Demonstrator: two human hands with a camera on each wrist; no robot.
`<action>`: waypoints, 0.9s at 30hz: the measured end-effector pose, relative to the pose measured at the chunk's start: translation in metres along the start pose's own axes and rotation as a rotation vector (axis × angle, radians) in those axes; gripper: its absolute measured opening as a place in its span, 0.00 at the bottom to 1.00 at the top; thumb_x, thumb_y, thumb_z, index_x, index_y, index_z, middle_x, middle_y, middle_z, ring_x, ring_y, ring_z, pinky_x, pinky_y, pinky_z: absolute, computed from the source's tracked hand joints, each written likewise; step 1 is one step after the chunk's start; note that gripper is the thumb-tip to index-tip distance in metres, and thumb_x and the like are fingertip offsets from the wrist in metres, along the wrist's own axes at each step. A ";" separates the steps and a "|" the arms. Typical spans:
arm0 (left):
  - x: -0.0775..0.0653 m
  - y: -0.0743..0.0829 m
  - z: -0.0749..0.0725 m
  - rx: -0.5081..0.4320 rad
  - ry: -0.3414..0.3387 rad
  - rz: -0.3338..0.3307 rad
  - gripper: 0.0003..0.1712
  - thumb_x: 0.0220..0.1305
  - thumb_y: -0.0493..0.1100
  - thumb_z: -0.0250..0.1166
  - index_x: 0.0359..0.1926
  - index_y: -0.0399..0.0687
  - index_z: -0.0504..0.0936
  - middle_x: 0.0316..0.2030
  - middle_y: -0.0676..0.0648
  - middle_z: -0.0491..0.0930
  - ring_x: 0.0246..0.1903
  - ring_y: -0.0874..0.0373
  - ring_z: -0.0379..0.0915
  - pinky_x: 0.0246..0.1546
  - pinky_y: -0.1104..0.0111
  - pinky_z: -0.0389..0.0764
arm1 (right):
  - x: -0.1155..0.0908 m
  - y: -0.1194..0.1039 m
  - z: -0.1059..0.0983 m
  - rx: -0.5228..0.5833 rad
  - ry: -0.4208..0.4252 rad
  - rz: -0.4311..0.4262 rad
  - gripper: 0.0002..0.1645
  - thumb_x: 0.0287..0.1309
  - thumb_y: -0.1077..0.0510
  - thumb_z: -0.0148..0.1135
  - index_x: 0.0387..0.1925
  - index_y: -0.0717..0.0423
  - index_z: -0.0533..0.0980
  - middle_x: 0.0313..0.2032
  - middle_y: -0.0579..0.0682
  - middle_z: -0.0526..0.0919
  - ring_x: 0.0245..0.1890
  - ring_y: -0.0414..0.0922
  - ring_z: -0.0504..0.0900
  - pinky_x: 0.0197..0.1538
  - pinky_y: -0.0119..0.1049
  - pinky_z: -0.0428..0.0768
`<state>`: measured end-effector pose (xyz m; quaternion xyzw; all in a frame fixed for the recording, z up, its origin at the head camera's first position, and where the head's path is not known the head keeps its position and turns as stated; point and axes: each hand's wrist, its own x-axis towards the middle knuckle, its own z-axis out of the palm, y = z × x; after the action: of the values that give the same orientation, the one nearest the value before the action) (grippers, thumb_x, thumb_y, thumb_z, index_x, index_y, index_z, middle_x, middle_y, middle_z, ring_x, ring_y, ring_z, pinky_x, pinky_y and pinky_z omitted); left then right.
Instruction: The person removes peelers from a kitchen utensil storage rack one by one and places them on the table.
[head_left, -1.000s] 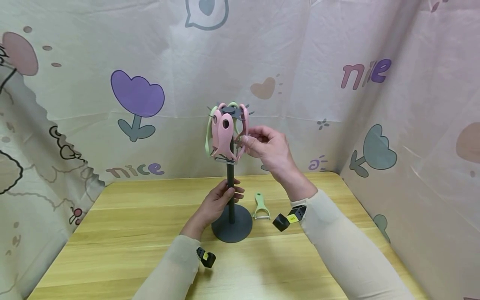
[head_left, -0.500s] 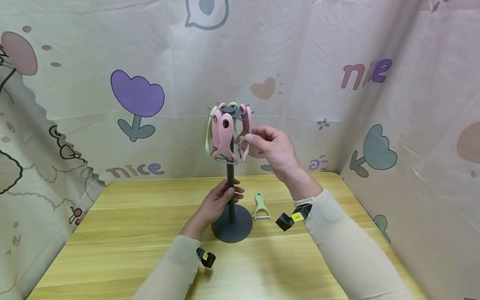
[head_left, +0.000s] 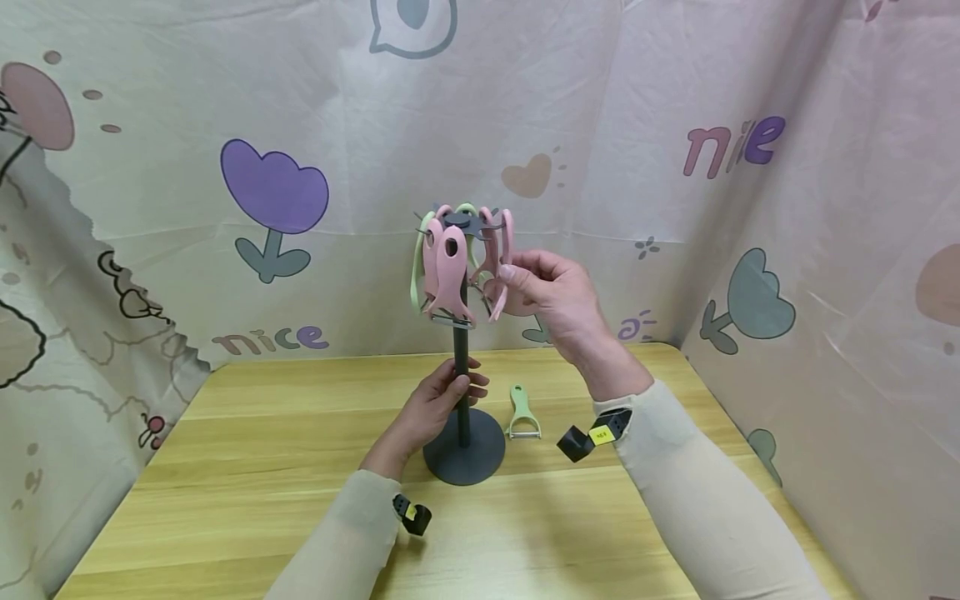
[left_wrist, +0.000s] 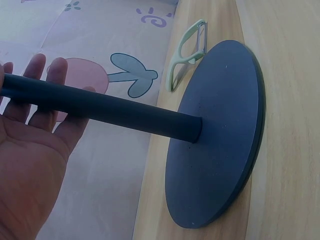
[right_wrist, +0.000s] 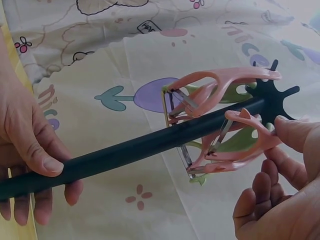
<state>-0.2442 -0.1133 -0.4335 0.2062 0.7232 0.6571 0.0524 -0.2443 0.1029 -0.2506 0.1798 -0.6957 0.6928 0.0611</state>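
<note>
My left hand [head_left: 429, 410] holds the dark pole [head_left: 461, 346] of an upright rack, low down, its thumb and fingers around it in the left wrist view. Pink and green peelers hang from the hooks around the rack's top [right_wrist: 274, 97]. With thumb and fingertips, my right hand [head_left: 561, 302] pinches the handle of a pink peeler [head_left: 507, 237] on the rack's right side. That peeler's upper end lies at a hook's tip; whether the hook still passes through its hole, I cannot tell. Another pink peeler [head_left: 451, 267] hangs at the front, blade downward.
A light green peeler [head_left: 520, 410] lies on the wooden table [head_left: 300, 467], right of the rack's round base [head_left: 465, 467]. Behind the table hangs a printed cloth [head_left: 390, 125], which also covers both sides.
My right hand has shifted right, drawing the pink peeler outward along its hook from the rack's centre. The left hand and the rack stay in place.
</note>
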 end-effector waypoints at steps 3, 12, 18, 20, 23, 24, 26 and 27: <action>0.000 0.000 0.000 0.003 0.002 -0.002 0.21 0.84 0.51 0.52 0.70 0.51 0.71 0.61 0.38 0.81 0.62 0.43 0.81 0.66 0.50 0.80 | -0.002 -0.001 -0.002 -0.002 0.005 0.010 0.19 0.71 0.57 0.69 0.58 0.64 0.82 0.41 0.47 0.83 0.44 0.44 0.77 0.41 0.32 0.78; -0.001 0.001 0.001 0.008 0.003 0.006 0.22 0.84 0.50 0.52 0.71 0.49 0.71 0.61 0.36 0.81 0.62 0.41 0.81 0.66 0.48 0.79 | -0.006 0.001 -0.005 0.024 0.002 0.002 0.19 0.71 0.59 0.68 0.57 0.68 0.80 0.40 0.47 0.83 0.43 0.44 0.79 0.43 0.34 0.80; 0.000 0.000 0.001 0.004 0.013 -0.008 0.21 0.84 0.49 0.53 0.70 0.51 0.71 0.61 0.39 0.82 0.61 0.44 0.82 0.66 0.51 0.80 | -0.011 0.003 -0.008 0.064 -0.024 0.002 0.14 0.71 0.63 0.66 0.53 0.67 0.81 0.37 0.46 0.86 0.40 0.43 0.84 0.47 0.36 0.83; 0.000 0.001 0.002 0.003 0.015 -0.010 0.21 0.84 0.49 0.53 0.70 0.50 0.71 0.61 0.39 0.82 0.61 0.44 0.82 0.66 0.51 0.80 | -0.012 0.004 -0.008 0.080 -0.026 0.004 0.13 0.71 0.64 0.66 0.53 0.68 0.81 0.37 0.46 0.87 0.39 0.42 0.85 0.47 0.36 0.84; -0.001 0.001 0.002 0.000 0.018 -0.011 0.21 0.84 0.48 0.53 0.71 0.49 0.71 0.61 0.39 0.82 0.61 0.44 0.82 0.66 0.51 0.80 | -0.015 0.004 -0.010 0.091 -0.023 0.009 0.16 0.71 0.65 0.65 0.55 0.71 0.79 0.38 0.46 0.88 0.38 0.41 0.85 0.47 0.36 0.83; -0.001 0.001 0.002 0.000 0.018 -0.009 0.22 0.84 0.48 0.53 0.71 0.48 0.71 0.61 0.39 0.82 0.61 0.44 0.82 0.66 0.51 0.80 | -0.017 0.005 -0.010 0.086 -0.023 0.010 0.17 0.71 0.65 0.65 0.56 0.72 0.79 0.39 0.46 0.88 0.38 0.41 0.85 0.47 0.36 0.83; -0.001 0.000 0.002 -0.001 0.021 -0.010 0.22 0.84 0.49 0.53 0.71 0.48 0.71 0.60 0.40 0.82 0.61 0.44 0.82 0.66 0.51 0.80 | -0.019 0.005 -0.011 0.078 -0.022 0.013 0.18 0.71 0.64 0.66 0.57 0.73 0.78 0.40 0.46 0.87 0.38 0.41 0.84 0.47 0.35 0.83; -0.001 0.000 0.002 0.000 0.022 -0.010 0.22 0.84 0.49 0.53 0.71 0.49 0.71 0.60 0.40 0.82 0.61 0.44 0.82 0.66 0.51 0.80 | -0.020 0.006 -0.012 0.077 -0.018 0.016 0.18 0.71 0.64 0.66 0.57 0.72 0.78 0.40 0.46 0.87 0.38 0.41 0.83 0.47 0.35 0.83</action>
<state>-0.2427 -0.1116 -0.4337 0.1952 0.7248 0.6590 0.0479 -0.2299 0.1177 -0.2622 0.1826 -0.6706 0.7177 0.0421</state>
